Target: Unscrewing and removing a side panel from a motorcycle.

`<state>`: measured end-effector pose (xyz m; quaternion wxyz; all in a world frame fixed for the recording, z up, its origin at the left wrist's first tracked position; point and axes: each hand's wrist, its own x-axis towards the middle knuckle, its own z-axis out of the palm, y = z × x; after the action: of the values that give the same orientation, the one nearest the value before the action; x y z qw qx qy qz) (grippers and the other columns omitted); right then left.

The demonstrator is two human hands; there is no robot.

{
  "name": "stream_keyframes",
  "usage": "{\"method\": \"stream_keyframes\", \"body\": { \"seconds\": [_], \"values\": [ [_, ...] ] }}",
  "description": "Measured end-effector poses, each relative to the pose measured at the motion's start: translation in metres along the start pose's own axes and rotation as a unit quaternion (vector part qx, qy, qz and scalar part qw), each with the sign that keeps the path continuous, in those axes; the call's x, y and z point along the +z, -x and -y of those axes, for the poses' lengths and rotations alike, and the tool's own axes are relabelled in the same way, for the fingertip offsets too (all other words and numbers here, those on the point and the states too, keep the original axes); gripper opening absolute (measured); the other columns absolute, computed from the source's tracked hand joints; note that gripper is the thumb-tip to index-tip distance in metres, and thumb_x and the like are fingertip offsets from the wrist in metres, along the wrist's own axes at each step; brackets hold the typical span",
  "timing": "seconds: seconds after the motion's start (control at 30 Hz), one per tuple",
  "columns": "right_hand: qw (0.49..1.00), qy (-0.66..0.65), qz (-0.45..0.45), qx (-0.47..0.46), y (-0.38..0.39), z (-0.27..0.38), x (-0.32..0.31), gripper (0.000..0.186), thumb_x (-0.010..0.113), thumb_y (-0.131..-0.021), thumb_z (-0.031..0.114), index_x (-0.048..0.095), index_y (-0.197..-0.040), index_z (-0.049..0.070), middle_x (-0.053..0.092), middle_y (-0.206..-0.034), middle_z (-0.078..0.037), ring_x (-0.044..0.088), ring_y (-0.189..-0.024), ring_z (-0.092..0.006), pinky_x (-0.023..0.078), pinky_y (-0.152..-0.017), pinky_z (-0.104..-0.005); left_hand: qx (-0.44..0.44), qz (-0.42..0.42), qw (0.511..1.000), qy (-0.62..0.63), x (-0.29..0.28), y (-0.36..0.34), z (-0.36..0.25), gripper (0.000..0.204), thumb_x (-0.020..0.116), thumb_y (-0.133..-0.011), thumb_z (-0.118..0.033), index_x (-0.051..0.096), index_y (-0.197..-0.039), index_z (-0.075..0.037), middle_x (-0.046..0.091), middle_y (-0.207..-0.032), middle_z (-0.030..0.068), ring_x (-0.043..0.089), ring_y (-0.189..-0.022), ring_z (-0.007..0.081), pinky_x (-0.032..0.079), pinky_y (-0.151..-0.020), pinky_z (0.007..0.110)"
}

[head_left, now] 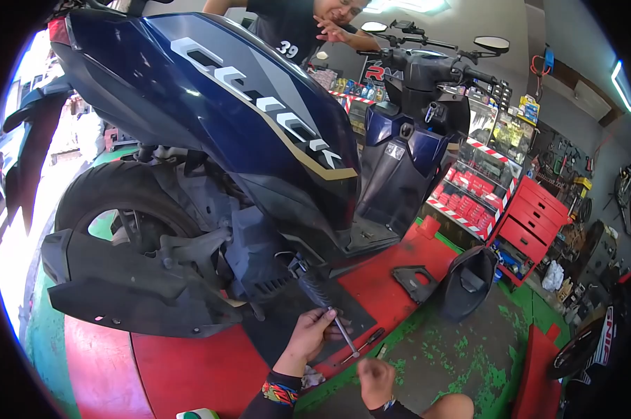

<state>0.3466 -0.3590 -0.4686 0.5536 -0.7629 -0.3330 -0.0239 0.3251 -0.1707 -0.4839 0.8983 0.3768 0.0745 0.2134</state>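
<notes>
A dark blue scooter (245, 133) fills the upper left and centre of the frame, parked on a red platform (189, 370) with a dark mat under its side. Low in the centre, the left hand (310, 334) comes up from the bottom edge, wearing a multicoloured wristband, and is clenched around a long metal tool (343, 329). The tool's dark ribbed upper part (308, 279) slants up and left to the scooter's underside, near the black engine cover (134, 293); its thin silver tip points down and right. Just below and to the right, the right hand (375, 379) is loosely curled near the bottom edge; I cannot tell if it holds anything. A second slim tool (366, 343) lies on the mat between the hands. At centre right, a black scooter panel (469, 279) stands on the green floor (462, 356). Another person (294, 24) leans in at the top centre.
</notes>
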Motion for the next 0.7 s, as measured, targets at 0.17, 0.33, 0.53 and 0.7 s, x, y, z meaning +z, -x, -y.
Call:
{"method": "stream_keyframes", "body": {
  "seconds": [0.17, 0.33, 0.53, 0.7],
  "values": [
    [0.992, 0.106, 0.011, -0.065, -0.012, 0.023, -0.002, 0.025, 0.068, -0.082, 0.025, 0.065, -0.074, 0.002, 0.057, -0.06, -0.005, 0.048, -0.049, -0.0196, 0.042, -0.057, -0.0334, -0.015, 0.007, 1.0, -0.005, -0.001, 0.0, -0.003, 0.025, 0.055, -0.1, -0.018, 0.056, -0.111, 0.005, 0.069, -0.1, 0.0215, 0.072, -0.086, 0.0297, 0.061, -0.071, 0.029],
    [0.981, 0.087, 0.168, -0.05, -0.017, 0.009, 0.001, 0.029, 0.067, -0.086, 0.033, 0.066, -0.087, 0.004, 0.06, -0.068, -0.007, 0.053, -0.059, -0.0253, 0.046, -0.062, -0.0365, 0.012, 0.001, 1.0, 0.019, -0.001, 0.002, -0.001, 0.025, 0.055, -0.1, -0.019, 0.058, -0.109, 0.004, 0.069, -0.094, 0.0204, 0.072, -0.079, 0.0283, 0.06, -0.067, 0.031],
    [0.985, 0.157, 0.053, -0.047, -0.003, -0.025, -0.008, 0.036, 0.065, -0.091, 0.04, 0.066, -0.099, 0.005, 0.064, -0.076, -0.009, 0.059, -0.068, -0.0312, 0.05, -0.067, -0.0397, 0.019, -0.018, 1.0, 0.008, 0.002, 0.0, 0.002, 0.026, 0.055, -0.1, -0.02, 0.059, -0.109, 0.004, 0.07, -0.091, 0.0201, 0.072, -0.077, 0.0283, 0.059, -0.066, 0.031],
    [0.955, 0.265, 0.133, -0.022, -0.015, -0.014, -0.005, 0.035, 0.061, -0.093, 0.04, 0.068, -0.091, 0.006, 0.064, -0.073, -0.01, 0.059, -0.066, -0.0316, 0.048, -0.064, -0.04, 0.013, -0.023, 1.0, 0.01, 0.003, 0.004, -0.007, 0.027, 0.057, -0.1, -0.02, 0.059, -0.109, 0.005, 0.07, -0.092, 0.0208, 0.072, -0.077, 0.0286, 0.06, -0.067, 0.032]
  ]
}}
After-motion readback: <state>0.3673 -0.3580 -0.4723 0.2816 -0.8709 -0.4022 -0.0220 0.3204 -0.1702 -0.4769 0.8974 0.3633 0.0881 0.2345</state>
